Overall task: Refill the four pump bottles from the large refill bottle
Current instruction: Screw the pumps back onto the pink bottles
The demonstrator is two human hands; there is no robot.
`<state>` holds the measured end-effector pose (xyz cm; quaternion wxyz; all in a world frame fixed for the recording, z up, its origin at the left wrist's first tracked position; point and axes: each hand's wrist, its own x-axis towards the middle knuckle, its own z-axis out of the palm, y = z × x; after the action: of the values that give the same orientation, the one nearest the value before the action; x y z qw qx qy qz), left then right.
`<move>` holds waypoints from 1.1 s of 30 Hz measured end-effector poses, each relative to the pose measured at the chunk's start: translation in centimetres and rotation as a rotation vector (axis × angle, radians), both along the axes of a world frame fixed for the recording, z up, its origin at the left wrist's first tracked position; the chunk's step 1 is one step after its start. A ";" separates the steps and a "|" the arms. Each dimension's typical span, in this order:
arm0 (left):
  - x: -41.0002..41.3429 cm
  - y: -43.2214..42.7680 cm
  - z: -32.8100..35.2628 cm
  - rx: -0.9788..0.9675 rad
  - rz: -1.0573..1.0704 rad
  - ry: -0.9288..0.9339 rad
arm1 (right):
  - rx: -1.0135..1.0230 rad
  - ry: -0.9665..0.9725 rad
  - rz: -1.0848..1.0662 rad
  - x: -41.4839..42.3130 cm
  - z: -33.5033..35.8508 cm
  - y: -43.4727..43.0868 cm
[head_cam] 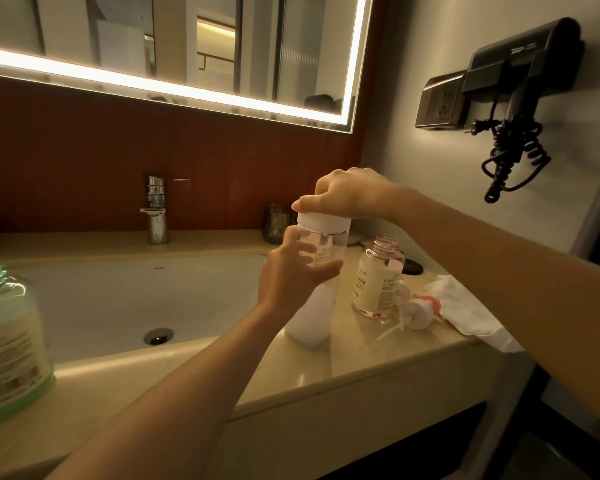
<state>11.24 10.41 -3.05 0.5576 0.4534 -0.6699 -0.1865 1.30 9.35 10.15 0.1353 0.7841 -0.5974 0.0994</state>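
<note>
White-capped tall bottle [310, 320] stands mid-frame on the counter [326, 375]; the left hand [291, 275] curls round its clear body and the right hand [343, 195] grips its cap [323, 223]. Three bottles in all: one open pink bottle [378, 282] just right, one open green bottle [7, 341] lower left. One loose pump head [418, 311].

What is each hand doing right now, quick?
Left hand: grips the tall bottle round its clear upper part.
Right hand: grips the bottle's white cap from above.
</note>
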 end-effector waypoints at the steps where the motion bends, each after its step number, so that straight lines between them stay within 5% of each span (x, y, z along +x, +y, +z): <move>1: 0.0 0.0 -0.1 -0.007 -0.002 0.005 | -0.022 0.006 -0.013 0.0 -0.2 -0.1; 4: -0.3 -0.4 -0.3 -0.025 -0.003 0.013 | 0.002 -0.042 -0.018 -0.4 -0.2 0.4; 7: -0.9 -1.2 -0.6 -0.019 -0.021 0.034 | 0.053 -0.345 -0.008 -2.9 -0.2 1.4; 12: -2.6 -2.8 -0.8 -0.024 -0.060 0.084 | -0.234 -0.526 -0.187 -10.7 -3.5 0.7; 21: -5.5 -5.6 -2.4 -0.005 -0.056 0.026 | 0.317 -0.573 -0.537 -17.5 -12.8 0.4; 25: -6.2 -4.0 -4.3 -0.270 0.275 -0.048 | 0.366 -0.575 -0.517 -17.0 -14.5 0.2; 28: -7.4 -2.7 -5.1 -0.434 0.228 -0.152 | 0.430 -0.609 -0.485 -16.5 -14.0 -0.1; 33: -10.0 -2.1 -4.6 -0.252 0.155 -0.230 | 0.562 -0.643 -0.494 -16.1 -13.0 0.0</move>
<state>1.28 8.34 -7.67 0.5425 0.4485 -0.7103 -0.0048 -14.81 9.34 -2.84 -0.2532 0.5548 -0.7807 0.1362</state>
